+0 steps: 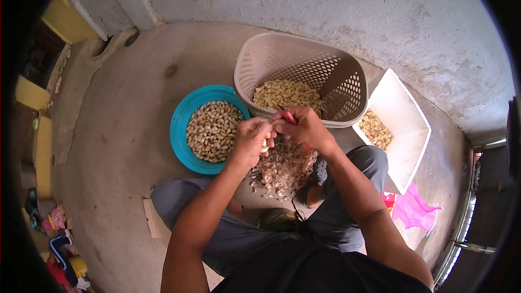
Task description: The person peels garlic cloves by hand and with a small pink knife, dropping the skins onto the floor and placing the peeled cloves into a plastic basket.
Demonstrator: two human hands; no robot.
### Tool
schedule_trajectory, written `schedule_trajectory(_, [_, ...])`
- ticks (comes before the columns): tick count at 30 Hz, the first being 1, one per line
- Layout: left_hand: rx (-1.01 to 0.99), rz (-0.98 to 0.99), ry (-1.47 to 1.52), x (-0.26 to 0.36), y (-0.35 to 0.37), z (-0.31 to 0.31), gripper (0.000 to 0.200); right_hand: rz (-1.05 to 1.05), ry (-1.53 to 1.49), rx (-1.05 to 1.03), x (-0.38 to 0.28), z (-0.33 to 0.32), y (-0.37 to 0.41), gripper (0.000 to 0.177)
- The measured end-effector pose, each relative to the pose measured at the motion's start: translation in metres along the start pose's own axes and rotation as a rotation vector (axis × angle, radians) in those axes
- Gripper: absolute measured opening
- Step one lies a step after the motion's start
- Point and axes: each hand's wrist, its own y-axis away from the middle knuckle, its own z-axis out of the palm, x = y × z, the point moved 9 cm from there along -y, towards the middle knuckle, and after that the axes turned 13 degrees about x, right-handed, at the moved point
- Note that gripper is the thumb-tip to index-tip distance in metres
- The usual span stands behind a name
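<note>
My left hand [249, 140] is closed with a pale peeled garlic clove [265, 144] showing among its fingers. Its fingertips meet those of my right hand [310, 130], which is wrapped round a red-handled knife [289, 117]. Whatever sits between the touching fingertips is too small to make out. To the left, a teal basin [180, 149] holds many unpeeled cloves [214, 130]. Beyond my hands stands a beige perforated basket [260, 51] with peeled cloves [287, 93] at its bottom. Under my hands lies a heap of papery skins [285, 171].
A white box [404, 130] with more cloves [374, 130] stands tilted at the right. Pink plastic [415, 209] lies on the concrete floor [119, 130] near my knee. A grey wall [336, 0] rises behind the basket. Assorted items lie at the far left.
</note>
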Motion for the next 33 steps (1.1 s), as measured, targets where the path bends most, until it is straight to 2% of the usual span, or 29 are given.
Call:
schedule_trajectory(1, [-0.005, 0.0, -0.015, 0.001, 0.001, 0.002, 0.011, 0.082, 0.001, -0.01, 0.0, -0.001, 0.001, 0.014])
schedule_trajectory(4, [-0.006, 0.007, -0.034, 0.002, 0.003, 0.003, 0.011, -0.135, -0.028, 0.015, -0.001, 0.0, -0.005, 0.016])
schedule_trajectory(7, [-0.003, -0.017, -0.041, -0.002, 0.001, 0.001, 0.011, 0.029, 0.077, 0.009, 0.01, -0.001, -0.003, 0.016])
schedule_trajectory(10, [-0.002, -0.06, 0.03, -0.004, 0.002, -0.001, 0.011, 0.126, -0.077, 0.004, 0.025, 0.001, -0.001, 0.017])
schedule_trajectory(13, [0.003, -0.086, 0.106, -0.001, 0.005, -0.002, 0.01, 0.3, -0.496, -0.003, 0.048, 0.016, 0.003, 0.015])
schedule_trajectory(16, [0.024, -0.067, 0.098, 0.004, 0.005, -0.006, 0.012, 0.485, -0.762, 0.012, 0.068, 0.032, 0.007, 0.014])
schedule_trajectory(17, [0.042, -0.046, 0.076, 0.006, 0.005, -0.007, 0.013, 0.489, -0.78, 0.018, 0.07, 0.033, 0.006, 0.013])
schedule_trajectory(20, [0.08, 0.012, 0.033, 0.014, 0.006, -0.007, 0.016, 0.444, -0.759, 0.05, 0.056, 0.035, 0.007, 0.014])
schedule_trajectory(26, [0.013, -0.002, -0.041, 0.015, 0.002, -0.006, 0.016, -0.142, 0.022, 0.204, 0.011, 0.004, -0.003, 0.01])
schedule_trajectory(29, [0.008, 0.014, -0.09, 0.016, 0.006, -0.001, 0.015, -0.165, 0.208, 0.218, 0.004, 0.0, 0.001, 0.01])
schedule_trajectory(32, [-0.028, 0.016, -0.099, 0.013, 0.006, 0.0, 0.015, -0.453, 0.354, 0.231, -0.03, 0.001, 0.013, 0.014])
schedule_trajectory(33, [-0.047, 0.014, -0.098, 0.012, 0.006, 0.002, 0.015, -0.421, 0.347, 0.214, -0.028, 0.001, 0.013, 0.015])
